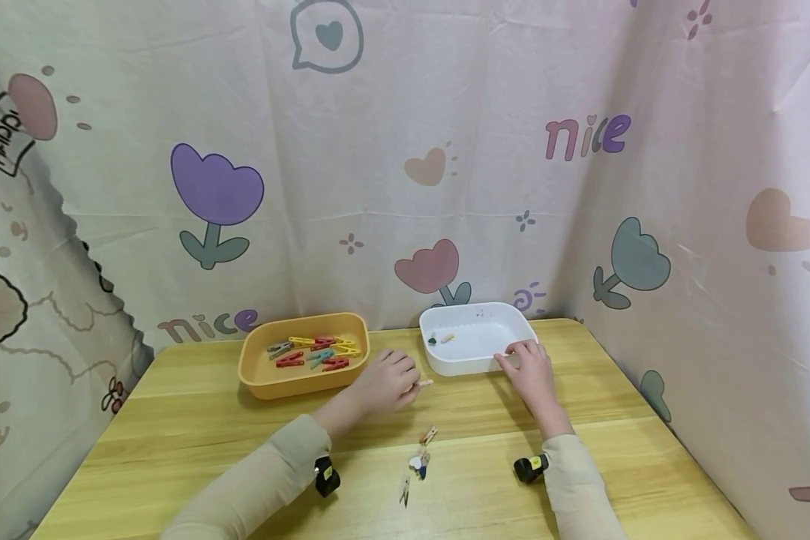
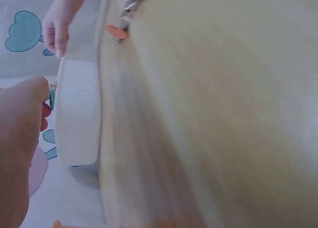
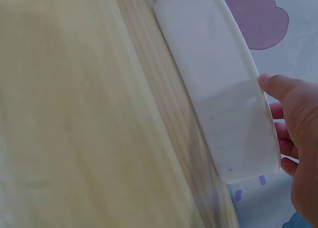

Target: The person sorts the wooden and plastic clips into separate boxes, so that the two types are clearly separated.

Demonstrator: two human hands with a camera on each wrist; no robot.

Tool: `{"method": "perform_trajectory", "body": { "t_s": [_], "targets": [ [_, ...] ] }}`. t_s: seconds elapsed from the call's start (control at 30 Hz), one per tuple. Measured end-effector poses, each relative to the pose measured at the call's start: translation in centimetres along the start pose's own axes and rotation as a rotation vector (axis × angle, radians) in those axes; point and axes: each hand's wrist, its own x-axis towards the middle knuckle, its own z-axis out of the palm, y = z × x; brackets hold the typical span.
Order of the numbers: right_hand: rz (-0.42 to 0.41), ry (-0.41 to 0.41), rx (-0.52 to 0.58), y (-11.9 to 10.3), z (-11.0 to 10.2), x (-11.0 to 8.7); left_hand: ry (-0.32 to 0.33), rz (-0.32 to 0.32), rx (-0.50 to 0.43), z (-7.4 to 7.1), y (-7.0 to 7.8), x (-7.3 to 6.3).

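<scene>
My left hand pinches a small wooden clothespin between the two containers, in front of the white tray's near left corner. In the left wrist view this clothespin shows a teal-green piece on it; the fingers partly hide it. My right hand holds the near right rim of the white tray, with the thumb outside and the fingers over the rim, as the right wrist view shows. Inside the tray, at its left end, lie a dark green clip and a pale one.
To the left stands an orange-yellow tub with several coloured plastic clothespins. Small decorated clothespins lie on the wooden table in front: one towards the back, a white-and-blue cluster and a nearer one. A printed curtain hangs behind.
</scene>
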Motion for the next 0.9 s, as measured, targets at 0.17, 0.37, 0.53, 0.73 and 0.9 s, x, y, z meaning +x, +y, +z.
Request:
{"method": "perform_trajectory", "body": {
  "t_s": [0.17,0.37,0.53,0.73,0.9],
  "targets": [
    [-0.005,0.002,0.003,0.0,0.0,-0.1,0.031,-0.021,0.007,-0.5,-0.2,1.4],
    [-0.011,0.010,0.005,0.1,0.0,-0.1,0.067,-0.038,0.029,-1.0,-0.5,3.0],
    [-0.018,0.014,0.003,0.1,0.1,-0.1,0.102,-0.057,0.037,-0.8,-1.0,4.2],
    [-0.017,0.016,-0.001,0.2,0.0,0.0,0.095,-0.098,0.036,-0.7,-1.3,5.4],
    [-0.012,0.011,-0.003,0.0,-0.1,-0.1,0.114,-0.117,0.045,-0.5,-1.5,6.2]
  ]
}}
